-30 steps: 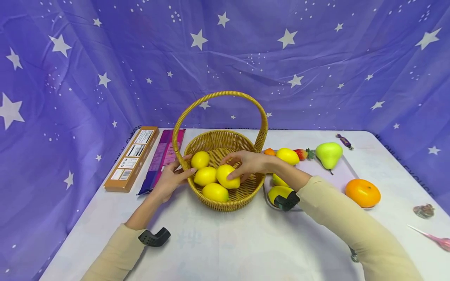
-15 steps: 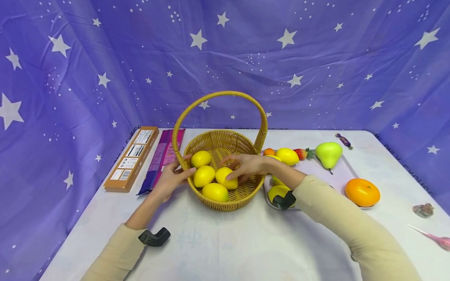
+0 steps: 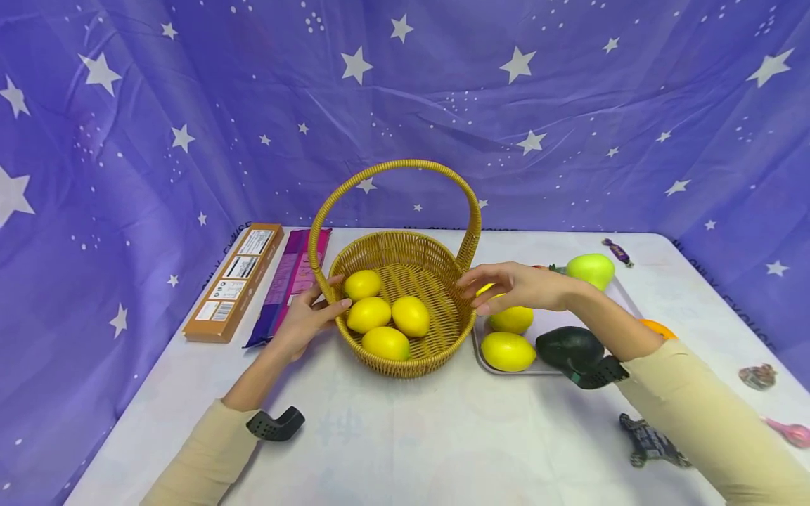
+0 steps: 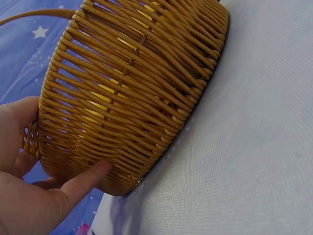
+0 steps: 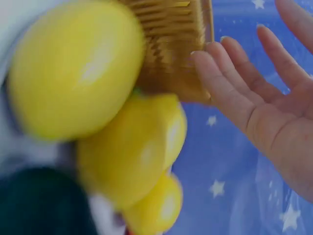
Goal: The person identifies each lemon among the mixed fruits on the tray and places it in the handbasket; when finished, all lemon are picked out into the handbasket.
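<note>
A woven wicker basket (image 3: pixel 436 355) with a tall hoop handle stands mid-table, with several lemons (image 3: pixel 410 317) grouped in its left half. My left hand (image 3: pixel 306 323) holds the basket's left side by the handle's foot. In the left wrist view its thumb reaches the rim and a finger lies along the outer wall (image 4: pixel 132 103). My right hand (image 3: pixel 519 287) hovers at the basket's right rim with fingers spread and nothing in them. Below it, more lemons (image 3: pixel 508 351) lie on a pale tray (image 3: pixel 538 320), beside a dark green avocado (image 3: pixel 569 347).
A green pear (image 3: pixel 590 270) and a partly hidden orange fruit (image 3: pixel 658 328) are at the tray's right. Left of the basket lie a long brown box (image 3: pixel 234 284) and a purple-pink packet (image 3: pixel 289 284). A wrapped candy (image 3: pixel 616 251) lies at the back right.
My right hand set a lemon down among the others in the basket, let it go, and moved right to above the tray's edge. The left hand stayed at the basket's side.
</note>
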Motion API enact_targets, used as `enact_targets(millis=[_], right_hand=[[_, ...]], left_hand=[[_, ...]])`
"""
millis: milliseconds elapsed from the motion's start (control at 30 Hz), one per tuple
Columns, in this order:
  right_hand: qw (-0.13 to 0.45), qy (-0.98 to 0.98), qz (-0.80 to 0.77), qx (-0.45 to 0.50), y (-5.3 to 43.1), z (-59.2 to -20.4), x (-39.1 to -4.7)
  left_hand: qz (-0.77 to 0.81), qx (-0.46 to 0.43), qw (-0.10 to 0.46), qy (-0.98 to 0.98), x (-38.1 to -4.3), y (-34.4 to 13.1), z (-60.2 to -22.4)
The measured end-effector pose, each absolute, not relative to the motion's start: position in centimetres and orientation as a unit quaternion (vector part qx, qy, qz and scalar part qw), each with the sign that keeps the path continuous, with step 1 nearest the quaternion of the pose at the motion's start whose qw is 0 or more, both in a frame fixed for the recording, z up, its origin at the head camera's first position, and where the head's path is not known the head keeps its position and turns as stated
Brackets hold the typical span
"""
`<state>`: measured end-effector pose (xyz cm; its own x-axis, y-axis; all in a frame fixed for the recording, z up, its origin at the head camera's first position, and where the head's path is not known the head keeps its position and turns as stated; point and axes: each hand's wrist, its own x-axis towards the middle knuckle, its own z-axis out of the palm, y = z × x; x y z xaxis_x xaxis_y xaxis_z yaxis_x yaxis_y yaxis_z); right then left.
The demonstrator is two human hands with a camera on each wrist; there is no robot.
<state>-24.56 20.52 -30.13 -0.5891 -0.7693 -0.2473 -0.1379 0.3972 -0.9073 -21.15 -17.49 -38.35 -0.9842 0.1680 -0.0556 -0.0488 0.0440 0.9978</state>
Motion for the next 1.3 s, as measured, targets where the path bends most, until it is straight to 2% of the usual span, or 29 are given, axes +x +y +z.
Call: enact_targets(millis=[300, 500, 833, 1033, 1300], right_hand=[[0.329, 0.811, -0.406, -0.26, 24.9, -32.3, -22.3], [0.33, 0.822, -0.368, -0.282, 24.5, -32.6, -21.9], [0.265, 0.849, -0.301, -0.344, 23.0, -34.0, -21.5], [0.268, 0.852, -0.32, -0.314, 24.2, -32.3, -21.8], [0.27, 0.815, -0.395, -0.326, 24.3, -28.0, -24.7]], left_hand=[[0.684, 0.043, 0.079, 0.724, -21.1, -17.5, -37.7], [0.686, 0.047, 0.074, 0.722, -21.1, -17.6, -38.0], [0.692, 0.039, 0.074, 0.717, -20.8, -17.5, -38.5], [0.69, 0.038, 0.079, 0.719, -20.9, -17.4, -38.4], [0.689, 0.041, 0.076, 0.719, -21.0, -17.4, -38.3]])
